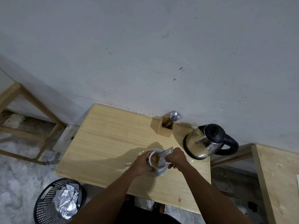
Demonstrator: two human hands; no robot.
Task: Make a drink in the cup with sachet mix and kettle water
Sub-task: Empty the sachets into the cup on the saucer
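Left hand is wrapped round the cup, steadying it on its saucer, while the right hand pinches a sachet tilted over the rim, brown powder already heaped inside. Biggest risk, I'd say, is the kettle: it sits just beyond the right hand, handle turned away, so reaching for it means crossing a light cup on a loose saucer, and a knock could tip the lot. Hot water poured fast could splash the left fingers if they stay round the cup. Next, the sachet: tilt it off-centre and powder lands on the saucer. Beyond the right hand, a wooden holder with spoons stands clear of the reach. Small torn scraps lie by the left hand; they could drift into the cup.
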